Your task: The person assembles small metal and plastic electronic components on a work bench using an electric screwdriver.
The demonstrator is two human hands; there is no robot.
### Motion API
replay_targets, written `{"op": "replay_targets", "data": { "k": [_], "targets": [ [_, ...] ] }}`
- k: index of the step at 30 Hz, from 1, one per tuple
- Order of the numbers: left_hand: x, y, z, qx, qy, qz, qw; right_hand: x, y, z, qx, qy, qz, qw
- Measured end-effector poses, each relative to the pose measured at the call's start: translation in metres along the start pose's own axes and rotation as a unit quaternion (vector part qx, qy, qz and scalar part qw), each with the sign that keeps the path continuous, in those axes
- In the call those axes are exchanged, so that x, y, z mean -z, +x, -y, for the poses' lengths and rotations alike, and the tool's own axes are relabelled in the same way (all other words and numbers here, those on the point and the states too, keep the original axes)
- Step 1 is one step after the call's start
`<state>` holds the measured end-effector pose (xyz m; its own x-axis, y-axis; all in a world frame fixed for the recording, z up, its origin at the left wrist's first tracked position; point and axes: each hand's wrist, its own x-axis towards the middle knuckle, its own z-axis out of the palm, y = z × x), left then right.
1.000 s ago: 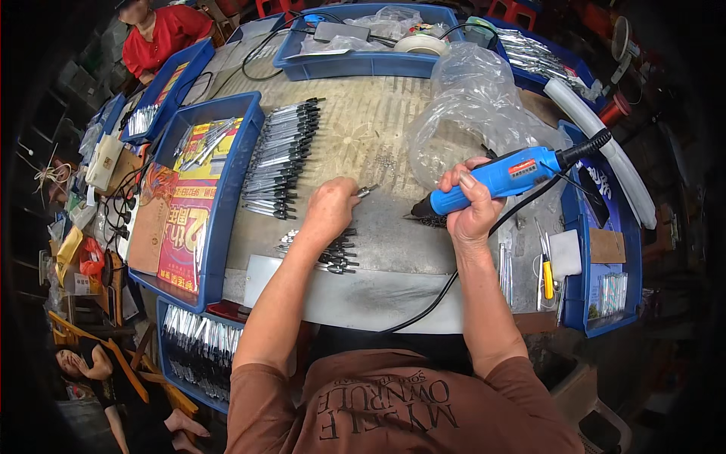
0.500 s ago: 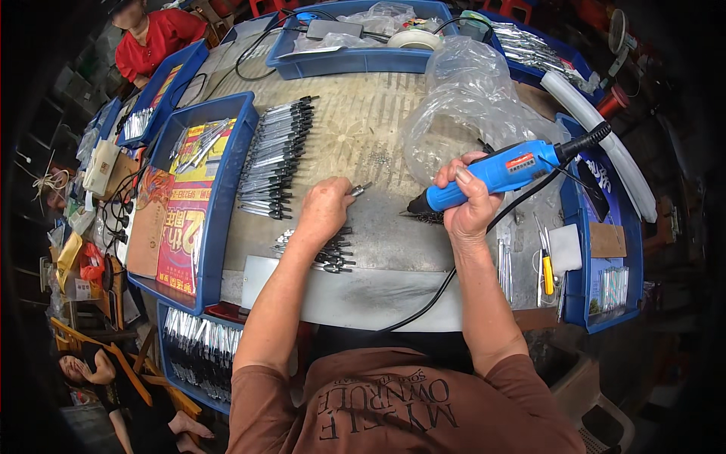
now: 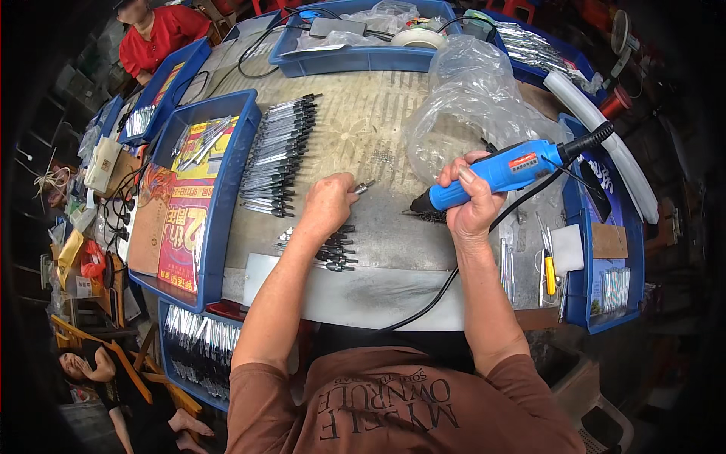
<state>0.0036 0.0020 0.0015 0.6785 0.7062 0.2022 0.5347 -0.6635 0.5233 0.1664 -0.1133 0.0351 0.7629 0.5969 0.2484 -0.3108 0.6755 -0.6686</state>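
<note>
My right hand [image 3: 473, 198] is wrapped round a blue electric screwdriver [image 3: 495, 175], whose dark tip points left and down at a small pile of dark screws [image 3: 432, 216] on the table. In my left hand [image 3: 330, 201], closed fingers pinch a slim metal rod-like part [image 3: 364, 186]; its short end pokes out toward the screwdriver, and the rest is hidden by the hand. Under my left wrist lies a bunch of similar parts with dark tips [image 3: 336, 250]. Farther left, a long row of such dark-tipped parts [image 3: 278, 155] is laid side by side.
Left of the row stands a blue tray [image 3: 240, 193] with printed sheets and loose rods. Clear plastic bags [image 3: 469, 98] lie behind the screwdriver. A yellow-handled screwdriver [image 3: 549, 274] rests near the right blue tray [image 3: 581, 303]. The power cable [image 3: 432, 303] loops past my right wrist. Two people are at left.
The whole view has shifted very slightly. Both hands keep their grips, and the metal part in my left hand is tilted a little more upward.
</note>
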Motion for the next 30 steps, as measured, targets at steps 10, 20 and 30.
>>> {"op": "replay_targets", "data": {
  "k": [10, 20, 30],
  "targets": [
    [0.001, 0.0, -0.002, 0.021, -0.001, 0.013, 1.0, 0.0, -0.001, 0.0, 0.001, 0.007, -0.008, 1.0],
    [0.001, 0.001, -0.003, 0.043, -0.011, 0.015, 0.999, -0.005, -0.001, 0.002, 0.0, -0.001, -0.003, 1.0],
    [-0.004, -0.005, 0.001, 0.01, -0.008, -0.031, 0.999, -0.041, -0.007, -0.009, -0.009, -0.063, 0.058, 0.996]
  ]
}}
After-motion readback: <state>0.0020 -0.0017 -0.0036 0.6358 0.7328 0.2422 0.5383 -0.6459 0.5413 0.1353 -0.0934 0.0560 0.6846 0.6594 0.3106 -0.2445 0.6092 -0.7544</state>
